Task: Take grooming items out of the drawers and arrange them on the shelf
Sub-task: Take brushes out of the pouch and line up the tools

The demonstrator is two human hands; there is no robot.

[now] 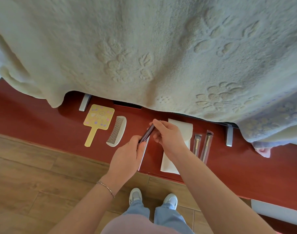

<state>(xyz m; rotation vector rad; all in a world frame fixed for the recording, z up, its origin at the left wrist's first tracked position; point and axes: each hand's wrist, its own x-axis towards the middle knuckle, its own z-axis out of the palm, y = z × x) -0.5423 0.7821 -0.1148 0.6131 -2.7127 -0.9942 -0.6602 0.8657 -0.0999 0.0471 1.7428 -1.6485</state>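
Observation:
Both hands hold a slim dark maroon stick, like a cosmetic pencil, above the red shelf. My left hand grips its lower end and also a thin silvery tool that runs down under the palm. My right hand pinches the stick's upper end. On the shelf lie a yellow hand mirror, a white comb, a white pouch partly under my right wrist, and two wrapped brushes.
A cream blanket drapes over a large object on the shelf, with metal feet showing below it. A pink cloth lies at the right. Wooden floor and my shoes are below.

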